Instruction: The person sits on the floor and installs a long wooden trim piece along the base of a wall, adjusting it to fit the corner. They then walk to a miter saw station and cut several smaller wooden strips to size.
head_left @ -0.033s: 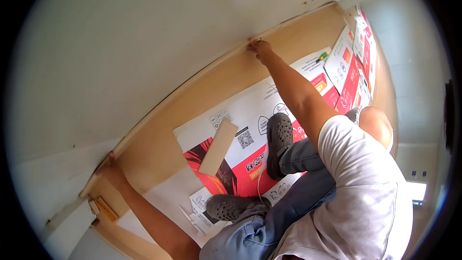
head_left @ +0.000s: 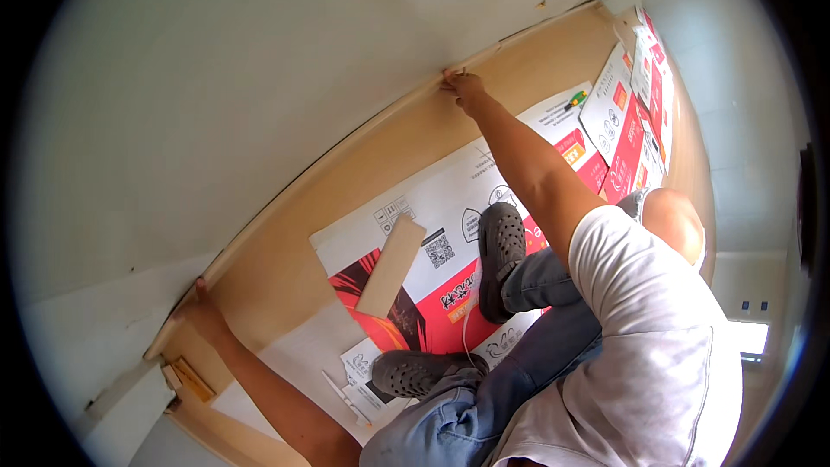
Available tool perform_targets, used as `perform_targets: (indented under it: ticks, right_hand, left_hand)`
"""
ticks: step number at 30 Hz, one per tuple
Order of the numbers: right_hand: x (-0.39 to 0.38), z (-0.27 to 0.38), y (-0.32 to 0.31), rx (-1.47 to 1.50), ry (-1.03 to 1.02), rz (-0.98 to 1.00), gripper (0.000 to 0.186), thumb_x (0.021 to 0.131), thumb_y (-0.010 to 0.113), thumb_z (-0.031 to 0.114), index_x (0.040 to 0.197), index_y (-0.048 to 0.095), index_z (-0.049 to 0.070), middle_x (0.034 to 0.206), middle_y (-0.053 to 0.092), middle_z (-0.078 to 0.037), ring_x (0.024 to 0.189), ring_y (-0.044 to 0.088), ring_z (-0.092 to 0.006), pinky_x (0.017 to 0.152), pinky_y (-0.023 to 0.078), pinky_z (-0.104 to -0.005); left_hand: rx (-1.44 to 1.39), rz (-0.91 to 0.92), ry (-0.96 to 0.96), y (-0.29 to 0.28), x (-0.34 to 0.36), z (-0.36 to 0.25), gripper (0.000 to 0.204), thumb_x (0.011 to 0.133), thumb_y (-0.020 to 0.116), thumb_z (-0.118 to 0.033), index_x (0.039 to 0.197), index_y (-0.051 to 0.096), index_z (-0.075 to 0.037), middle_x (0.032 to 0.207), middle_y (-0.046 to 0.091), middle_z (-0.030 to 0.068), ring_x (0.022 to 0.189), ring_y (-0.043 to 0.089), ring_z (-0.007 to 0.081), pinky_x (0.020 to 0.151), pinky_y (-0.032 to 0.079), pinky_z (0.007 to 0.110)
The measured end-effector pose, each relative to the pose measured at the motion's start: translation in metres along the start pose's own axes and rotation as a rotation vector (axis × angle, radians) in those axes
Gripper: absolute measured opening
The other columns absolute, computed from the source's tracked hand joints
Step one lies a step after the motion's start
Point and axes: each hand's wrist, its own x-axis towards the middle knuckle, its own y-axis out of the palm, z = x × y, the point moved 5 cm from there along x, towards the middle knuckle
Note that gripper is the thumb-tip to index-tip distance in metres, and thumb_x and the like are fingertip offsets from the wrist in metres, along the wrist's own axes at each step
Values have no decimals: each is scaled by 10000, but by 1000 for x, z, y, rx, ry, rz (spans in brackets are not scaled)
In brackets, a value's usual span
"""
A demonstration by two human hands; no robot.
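A long, thin wood-coloured trim strip point(head_left: 327, 154) runs along the foot of the pale wall, with a dark line of gap behind its edge. My left hand point(head_left: 204, 313) grips the strip near its left end, thumb up against the edge and the other fingers partly hidden. Farther along, at the far side, my right hand point(head_left: 464, 89) holds the same strip with bent fingers at its top edge. Between my hands the strip follows the wall.
Printed red-and-white cardboard sheets point(head_left: 406, 199) cover the wood-coloured floor under my shoes. On them lie a loose tan board piece point(head_left: 391, 266) and a green-and-yellow tool point(head_left: 577, 101). A small yellowish block point(head_left: 192, 379) sits by the left corner; a white pen-like stick point(head_left: 346, 396) lies near my foot.
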Motion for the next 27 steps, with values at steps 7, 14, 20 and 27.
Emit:
perform_targets:
  ticks: [7, 14, 20, 27]
  right_hand:
    - [20, 6, -13, -137, -64, -57, 311, 947, 702, 391, 1057, 685, 101, 1035, 728, -46, 951, 703, -175, 605, 346, -324]
    - [71, 8, -54, -1470, -1063, 196, 273, 981, 592, 152, 1222, 663, 47, 1202, 689, -142, 1121, 653, -278, 932, 463, -381]
    - [131, -10, -81, 74, -148, 296, 351, 1020, 634, 261, 1325, 623, 88, 1101, 706, -30, 986, 690, -167, 839, 579, -280]
    - [123, 5, -74, 14, -118, 211, 369, 1012, 641, 335, 1300, 642, 106, 1117, 729, -17, 956, 712, -149, 717, 567, -230]
  left_hand:
    - [94, -63, 76, 7, -1, -13, 1170, 903, 663, -586, 1420, 84, 291, 1255, 601, 318, 1148, 639, 374, 931, 519, 362]
    - [325, -257, 210, -1, 2, -10, 1336, 793, 730, -649, 1438, 25, 286, 1109, 635, 328, 1036, 674, 365, 834, 557, 366]
    - [96, -141, -206, -16, -26, -38, 1437, 715, 820, -621, 1483, -50, 225, 1162, 629, 311, 1036, 676, 362, 829, 572, 383]
    - [49, -143, -265, -12, -30, -39, 1482, 672, 867, -592, 1483, -71, 222, 1217, 613, 326, 1097, 648, 370, 888, 556, 369]
